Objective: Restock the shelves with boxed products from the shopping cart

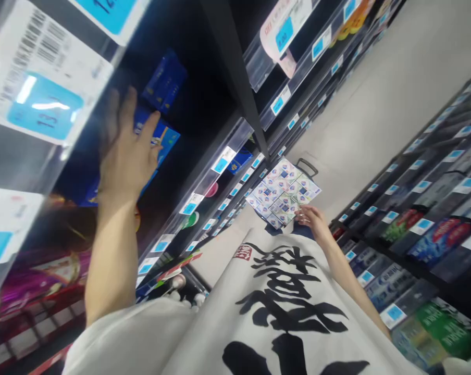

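My left hand point(128, 151) reaches into the dark shelf on the left, fingers spread and flat against blue packs point(161, 138) stacked there. My right hand point(312, 220) hangs low by my side, fingers bent onto the edge of a basket point(284, 192) filled with several small white and blue boxes. The basket's black handle point(308, 166) shows behind the boxes. My white shirt with large black characters point(290, 297) fills the bottom of the view.
Shelves with blue price tags point(44, 112) line both sides of a narrow aisle with a pale floor point(376, 104). Pink and red packs point(36, 276) sit low on the left; green and blue packs point(434, 239) on the right shelves.
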Demonstrator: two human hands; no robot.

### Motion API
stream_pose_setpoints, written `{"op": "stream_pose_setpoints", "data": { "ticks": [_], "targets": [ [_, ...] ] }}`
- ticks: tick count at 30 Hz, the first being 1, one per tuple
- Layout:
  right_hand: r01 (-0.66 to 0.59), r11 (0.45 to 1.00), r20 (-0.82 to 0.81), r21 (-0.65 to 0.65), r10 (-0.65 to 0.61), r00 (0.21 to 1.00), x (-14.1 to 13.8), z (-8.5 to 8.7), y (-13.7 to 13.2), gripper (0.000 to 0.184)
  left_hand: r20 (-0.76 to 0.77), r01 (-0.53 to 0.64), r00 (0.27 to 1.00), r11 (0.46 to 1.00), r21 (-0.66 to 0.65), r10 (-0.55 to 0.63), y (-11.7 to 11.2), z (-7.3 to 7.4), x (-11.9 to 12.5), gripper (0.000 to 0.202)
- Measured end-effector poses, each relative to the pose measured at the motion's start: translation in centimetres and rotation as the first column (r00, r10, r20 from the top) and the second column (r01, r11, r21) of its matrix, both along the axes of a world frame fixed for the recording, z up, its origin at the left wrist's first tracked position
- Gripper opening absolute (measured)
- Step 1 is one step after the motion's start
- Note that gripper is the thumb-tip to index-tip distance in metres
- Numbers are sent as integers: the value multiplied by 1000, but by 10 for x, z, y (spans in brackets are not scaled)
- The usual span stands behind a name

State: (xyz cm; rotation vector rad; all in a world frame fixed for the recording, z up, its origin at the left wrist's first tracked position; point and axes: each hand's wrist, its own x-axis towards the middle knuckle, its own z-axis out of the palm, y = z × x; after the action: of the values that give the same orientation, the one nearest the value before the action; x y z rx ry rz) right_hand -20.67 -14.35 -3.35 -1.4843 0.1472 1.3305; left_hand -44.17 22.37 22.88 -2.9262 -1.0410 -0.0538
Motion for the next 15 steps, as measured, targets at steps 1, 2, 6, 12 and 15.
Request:
{"op": "stream_pose_setpoints", "data": {
  "ticks": [1,2,6,12,15],
  "targets": [
    [12,1000,-5,-22,-12,1000,-1,-3,-4,35,38,-2,999,1000,27,1,-17,0,0,56],
    [23,999,-9,-44,-23,1000,-1,-6,-8,35,76,-4,997,999,36,1,-34,-1,-1,57],
    [55,994,-11,-97,-56,998,-2,-17,-20,35,65,59,997,983,-174,-49,-102,-35,-11,55],
    [31,992,6,-123,-31,1000,0,-28,-19,30,-202,190,878,703,-686,-434,-202,-147,-32,42],
    [19,993,24,-117,-16,1000,2,-30,-15,29,-220,96,910,696,-711,-350,-250,-195,-52,37]
  ]
}}
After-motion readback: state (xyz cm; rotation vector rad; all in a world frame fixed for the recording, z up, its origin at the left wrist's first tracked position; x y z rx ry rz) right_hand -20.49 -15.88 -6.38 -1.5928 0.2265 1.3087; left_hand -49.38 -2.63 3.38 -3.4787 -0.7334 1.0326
